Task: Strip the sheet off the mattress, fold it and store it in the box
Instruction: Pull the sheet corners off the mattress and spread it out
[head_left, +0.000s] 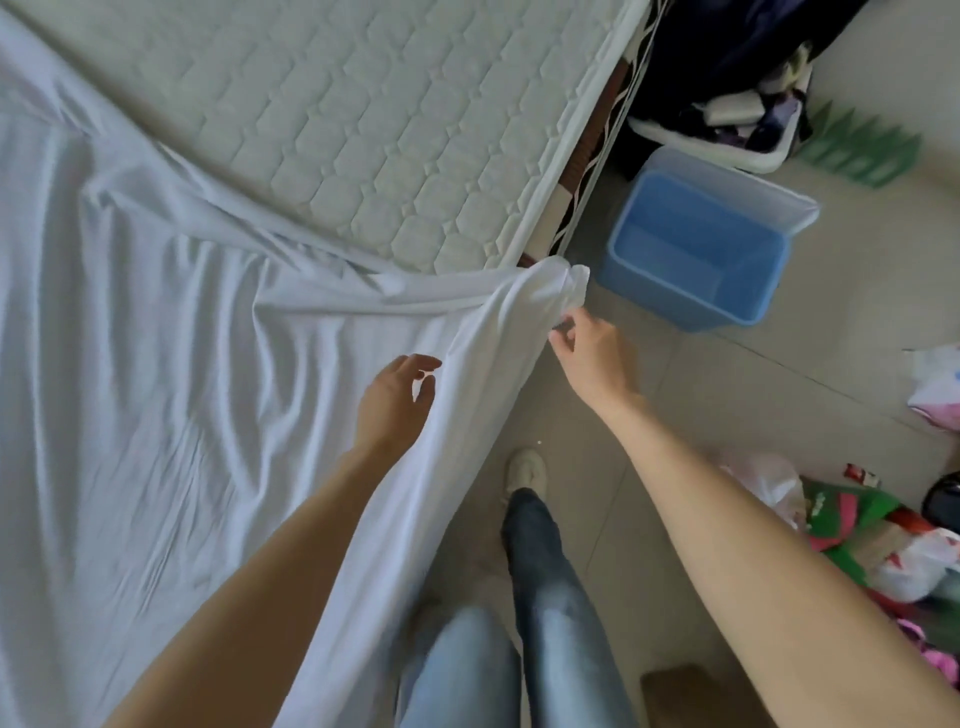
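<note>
Bedroom floor (701, 395), pale tile, bed on the left side. Right hand (592, 353) at the bunched sheet (156, 364) corner, fingertips (558, 338) curled and touching the cloth edge; whether they pinch it, cannot tell, blurred. Left hand (395, 400) over the sheet near its hanging edge, fingers spread loose, nothing gripped, thumb and index apart with cloth showing between. Just beyond the right fingers the sheet corner wads up over the mattress (363, 130) corner. Past the left fingers the sheet lies wrinkled across the bed, peeled back diagonally so the quilted mattress top is bare on the far side. Sheet edge drapes down the bed side between the two hands. Beyond the right fingertips, on the floor, blue box (701, 249), open, apart from the sheet. Farther out, a basket (727, 130) of dark clothes. To the right of the right forearm, bags and colourful clutter (857, 530). Below the hands, legs in jeans (545, 597) and a white shoe (527, 467) on the tile.
</note>
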